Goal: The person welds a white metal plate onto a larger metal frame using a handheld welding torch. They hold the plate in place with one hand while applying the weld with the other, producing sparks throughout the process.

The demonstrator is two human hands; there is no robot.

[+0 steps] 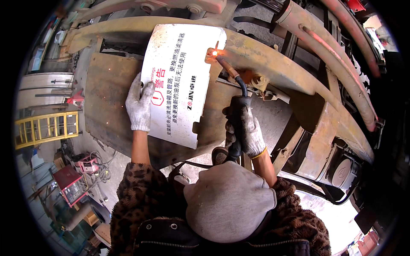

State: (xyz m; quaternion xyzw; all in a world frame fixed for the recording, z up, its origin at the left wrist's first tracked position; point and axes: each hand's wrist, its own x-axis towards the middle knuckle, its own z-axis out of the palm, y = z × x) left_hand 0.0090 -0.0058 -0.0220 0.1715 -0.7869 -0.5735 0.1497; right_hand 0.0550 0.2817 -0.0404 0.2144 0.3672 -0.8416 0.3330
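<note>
My left hand (141,105), in a whitish work glove, grips the left edge of a white printed board (188,115) with its fingers curled. The board has red and black print, rusty specks and notches along its right edge. My right hand (253,134), in a soiled glove with a yellow cuff, is wrapped round the black handle of a welding torch (240,111). The torch's copper nozzle (228,67) points up and left. A bright orange-white glow (215,53) burns at its tip, beside the board's upper right edge and a small rusty piece of metal.
Behind the board lies a rusty steel plate (106,98), with a curved rusty beam (273,64) running past it. Thick pipes (329,55) cross the upper right. At left stand a yellow ladder-like frame (47,129) and a red machine (69,185). A grey cloth-covered dome (230,202) blocks the lower middle.
</note>
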